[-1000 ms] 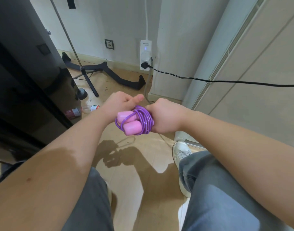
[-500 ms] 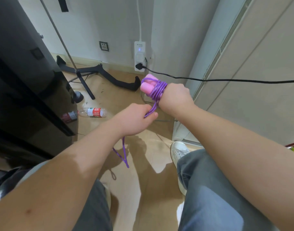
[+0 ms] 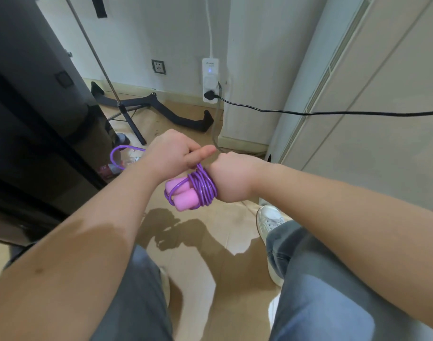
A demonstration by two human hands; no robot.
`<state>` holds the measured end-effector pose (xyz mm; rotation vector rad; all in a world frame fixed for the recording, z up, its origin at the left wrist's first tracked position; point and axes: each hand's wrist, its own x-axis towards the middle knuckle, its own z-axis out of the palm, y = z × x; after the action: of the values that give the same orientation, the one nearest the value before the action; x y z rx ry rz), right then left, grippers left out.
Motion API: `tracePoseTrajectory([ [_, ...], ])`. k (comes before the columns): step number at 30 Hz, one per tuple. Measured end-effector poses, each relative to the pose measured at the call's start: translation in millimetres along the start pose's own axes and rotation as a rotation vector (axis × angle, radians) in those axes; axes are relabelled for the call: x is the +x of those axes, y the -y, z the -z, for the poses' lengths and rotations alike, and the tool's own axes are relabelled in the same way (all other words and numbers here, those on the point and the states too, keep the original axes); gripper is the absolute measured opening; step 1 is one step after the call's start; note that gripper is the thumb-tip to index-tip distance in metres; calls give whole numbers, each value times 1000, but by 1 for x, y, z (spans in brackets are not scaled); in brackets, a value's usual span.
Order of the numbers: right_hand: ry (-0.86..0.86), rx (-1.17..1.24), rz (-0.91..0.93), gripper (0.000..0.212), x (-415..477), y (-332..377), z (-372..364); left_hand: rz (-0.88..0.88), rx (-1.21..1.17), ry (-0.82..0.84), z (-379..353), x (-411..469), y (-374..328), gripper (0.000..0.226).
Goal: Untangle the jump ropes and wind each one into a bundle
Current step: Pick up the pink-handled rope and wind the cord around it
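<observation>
A purple jump rope [image 3: 203,187] with two pink foam handles [image 3: 183,196] is held in front of me, above the floor. My right hand [image 3: 231,178] grips the two handles together, their ends pointing left and down. Several turns of purple cord wrap around the handles beside that hand. My left hand [image 3: 172,153] sits just above and left of the bundle and pinches the cord. A free loop of cord [image 3: 117,153] trails out to the left behind my left wrist.
A plastic bottle [image 3: 117,166] lies on the tan floor beside a black cabinet [image 3: 33,114] at left. A tripod stand [image 3: 127,112] and black bar stand near the wall. A power strip [image 3: 210,80] with a black cable [image 3: 333,113] runs right. My knees and a white shoe [image 3: 269,222] are below.
My right hand has dropped with the bundle, handles now pointing down-left. My left hand rose beside it, carrying the cord over the bundle; the loose end now loops out to the left.
</observation>
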<state>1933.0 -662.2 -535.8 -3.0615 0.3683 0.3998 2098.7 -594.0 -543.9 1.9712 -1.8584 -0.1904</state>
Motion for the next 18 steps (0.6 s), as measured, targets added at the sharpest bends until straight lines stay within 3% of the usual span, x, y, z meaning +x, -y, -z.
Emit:
tracePoseTrajectory([
  [5, -116, 135, -12, 15, -18, -3, 11, 239, -232, 18, -10, 1, -2, 72],
  [8, -255, 269, -97, 17, -25, -7, 19, 532, -799, 11, -17, 2, -10, 37],
  [9, -310, 306, -162, 15, -26, -11, 21, 551, -810, -11, -20, 2, -10, 31],
  [12, -380, 244, -345, 15, -21, -27, 22, 449, -547, -34, -30, -2, -15, 35],
  [18, -430, 337, -633, 33, 4, -52, 0, 307, -383, 173, -34, -2, -38, 42],
])
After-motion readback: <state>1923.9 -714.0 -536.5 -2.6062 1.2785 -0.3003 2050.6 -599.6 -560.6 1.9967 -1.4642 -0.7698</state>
